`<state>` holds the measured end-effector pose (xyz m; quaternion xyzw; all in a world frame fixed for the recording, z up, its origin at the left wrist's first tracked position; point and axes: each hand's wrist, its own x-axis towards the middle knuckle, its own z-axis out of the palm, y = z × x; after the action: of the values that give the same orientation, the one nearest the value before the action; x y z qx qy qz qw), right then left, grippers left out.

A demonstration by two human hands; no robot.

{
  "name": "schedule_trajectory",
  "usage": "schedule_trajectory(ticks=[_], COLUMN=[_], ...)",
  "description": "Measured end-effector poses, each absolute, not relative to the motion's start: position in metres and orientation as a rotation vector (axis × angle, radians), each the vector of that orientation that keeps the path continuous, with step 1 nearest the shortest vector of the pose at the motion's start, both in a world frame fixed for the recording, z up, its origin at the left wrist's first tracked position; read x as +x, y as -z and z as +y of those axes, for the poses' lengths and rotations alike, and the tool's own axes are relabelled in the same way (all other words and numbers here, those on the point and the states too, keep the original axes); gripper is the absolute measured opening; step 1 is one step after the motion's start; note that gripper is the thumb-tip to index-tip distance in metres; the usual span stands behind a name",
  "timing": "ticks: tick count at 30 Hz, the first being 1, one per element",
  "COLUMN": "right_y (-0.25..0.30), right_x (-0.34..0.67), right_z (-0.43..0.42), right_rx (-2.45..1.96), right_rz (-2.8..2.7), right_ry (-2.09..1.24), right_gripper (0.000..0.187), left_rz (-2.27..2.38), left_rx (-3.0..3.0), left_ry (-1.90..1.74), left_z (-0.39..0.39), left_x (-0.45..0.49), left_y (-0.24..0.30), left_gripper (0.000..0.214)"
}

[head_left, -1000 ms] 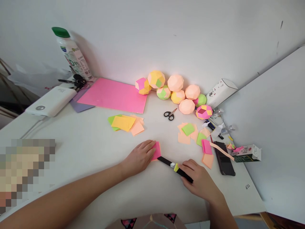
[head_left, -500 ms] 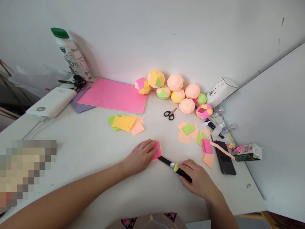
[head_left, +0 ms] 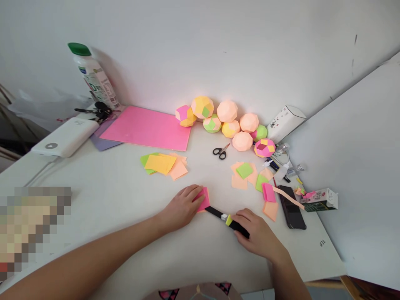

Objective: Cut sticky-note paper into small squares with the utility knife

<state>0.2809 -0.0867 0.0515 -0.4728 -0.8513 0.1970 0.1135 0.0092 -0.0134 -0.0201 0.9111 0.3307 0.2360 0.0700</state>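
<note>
The left hand (head_left: 179,209) is reaching in from 8 o'clock, its fingers lying close together over the pink paper (head_left: 205,199) near the middle of the surface (head_left: 115,200); whether they are pinching or only pressing, I cannot tell. From 4 o'clock, the right hand (head_left: 260,233) is gripping the knife (head_left: 215,212), fingers curling round its handle, its tip resting at the paper's 5 o'clock edge. Compared with a second ago, only the view is shifting slightly, suggesting the work is pausing here.
</note>
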Motion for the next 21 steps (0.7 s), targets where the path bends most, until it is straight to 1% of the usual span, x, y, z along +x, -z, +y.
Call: schedule_trajectory(ticks=[21], right_y=[-0.0532], right_x=[0.2797], right_z=[-0.0866], right_rx=[-1.438], right_rz=[-2.488], right_ry=[-0.598], right_gripper=[0.039], left_rz=[1.0], left_rx=[2.765], left_ry=[-0.716], left_z=[-0.0136], left_x=[0.0107], left_y=[0.0223], left_gripper=[0.03])
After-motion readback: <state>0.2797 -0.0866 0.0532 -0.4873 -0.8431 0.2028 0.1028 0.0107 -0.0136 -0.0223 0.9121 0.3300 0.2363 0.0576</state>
